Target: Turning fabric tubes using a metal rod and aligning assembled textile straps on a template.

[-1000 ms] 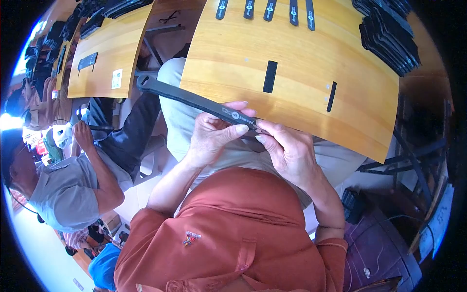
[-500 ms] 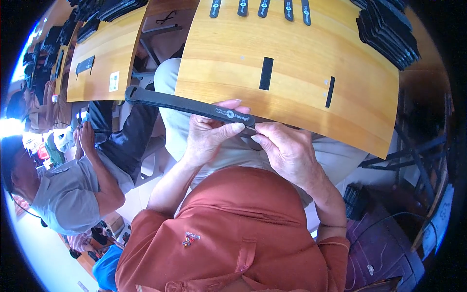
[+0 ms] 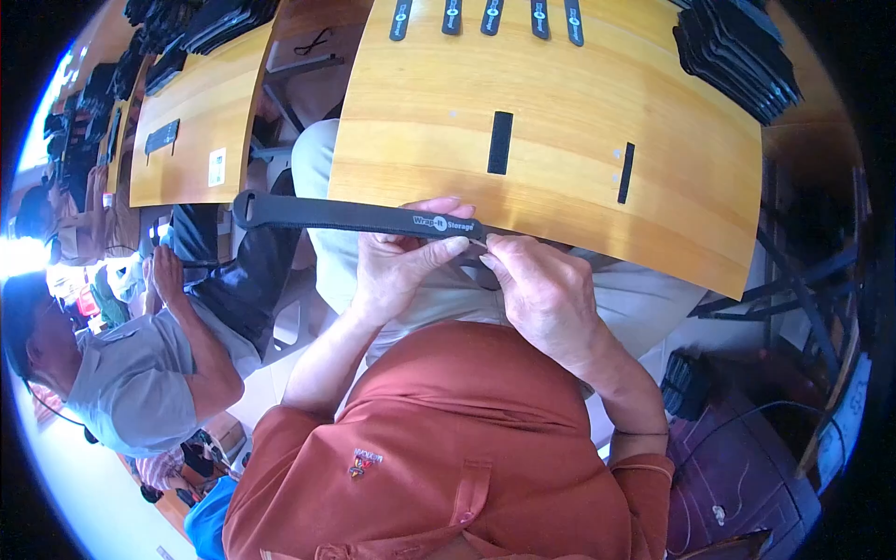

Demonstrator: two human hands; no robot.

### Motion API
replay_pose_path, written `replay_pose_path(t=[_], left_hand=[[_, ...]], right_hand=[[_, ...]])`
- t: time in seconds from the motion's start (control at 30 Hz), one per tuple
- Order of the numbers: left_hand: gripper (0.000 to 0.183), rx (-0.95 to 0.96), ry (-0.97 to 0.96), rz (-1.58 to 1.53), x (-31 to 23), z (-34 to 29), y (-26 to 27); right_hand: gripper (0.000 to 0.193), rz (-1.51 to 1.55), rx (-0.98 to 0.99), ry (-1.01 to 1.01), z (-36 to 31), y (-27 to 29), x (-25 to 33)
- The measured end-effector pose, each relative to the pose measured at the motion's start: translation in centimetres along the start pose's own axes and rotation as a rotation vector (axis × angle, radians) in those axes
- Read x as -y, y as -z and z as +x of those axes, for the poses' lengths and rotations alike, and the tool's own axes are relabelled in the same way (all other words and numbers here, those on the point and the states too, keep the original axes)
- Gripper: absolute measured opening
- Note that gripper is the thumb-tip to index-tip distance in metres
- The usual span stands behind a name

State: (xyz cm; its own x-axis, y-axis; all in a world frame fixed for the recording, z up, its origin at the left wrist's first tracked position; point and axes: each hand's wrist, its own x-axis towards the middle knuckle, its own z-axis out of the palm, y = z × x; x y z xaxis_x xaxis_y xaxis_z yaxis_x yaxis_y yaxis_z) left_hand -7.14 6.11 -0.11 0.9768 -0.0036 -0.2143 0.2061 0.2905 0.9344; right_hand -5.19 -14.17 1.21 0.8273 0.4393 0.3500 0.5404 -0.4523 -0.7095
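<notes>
A long black fabric strap (image 3: 327, 213) with a slotted loop at its left end and pale lettering near its right end is stretched across my lap, close to the table's front edge. My left hand (image 3: 392, 275) grips its lettered part, thumb in front and fingers behind. At the strap's right end my right hand (image 3: 553, 289) is closed in a pinch. A thin pale sliver shows at those fingertips, too small to name. Below the strap, a dark curved piece (image 3: 481, 273) hangs between my hands; whether it belongs to the strap I cannot tell.
On the wooden table (image 3: 411, 131) lie two short black strips (image 3: 501, 143) (image 3: 626, 174). Several lettered black straps (image 3: 492, 17) line its far edge. A stack of black pieces (image 3: 733, 61) stands at the far right. A person in grey (image 3: 140, 373) sits to my left beside another table (image 3: 201, 121).
The strap's left end has dropped slightly. My right fingertips have shifted a little at the strap's right end. The whole view has moved slightly.
</notes>
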Motion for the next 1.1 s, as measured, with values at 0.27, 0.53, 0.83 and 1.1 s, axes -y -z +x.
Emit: replay_pose_path(t=[0.27, 0.53, 0.83, 1.1], left_hand=[[0.040, -0.118, -0.012, 0.025, 0.0, -0.7, -2.0], [0.037, -0.205, -0.143, -0.024, 1.1, -1.5, -3.5], [0.032, -0.270, -0.369, 0.304, 2.8, -1.3, -2.7], [0.039, -0.255, -0.599, 0.619, 2.9, -0.7, -2.7]], right_hand=[[0.029, -0.379, -0.028, 0.127, -0.8, -0.9, 0.3], [0.027, -0.072, -0.167, 0.003, -1.0, -2.5, -0.2], [0.025, -0.162, -0.108, -0.044, -0.6, -2.6, 0.3], [0.016, -0.157, -0.078, -0.171, -0.6, -2.5, 0.8]])
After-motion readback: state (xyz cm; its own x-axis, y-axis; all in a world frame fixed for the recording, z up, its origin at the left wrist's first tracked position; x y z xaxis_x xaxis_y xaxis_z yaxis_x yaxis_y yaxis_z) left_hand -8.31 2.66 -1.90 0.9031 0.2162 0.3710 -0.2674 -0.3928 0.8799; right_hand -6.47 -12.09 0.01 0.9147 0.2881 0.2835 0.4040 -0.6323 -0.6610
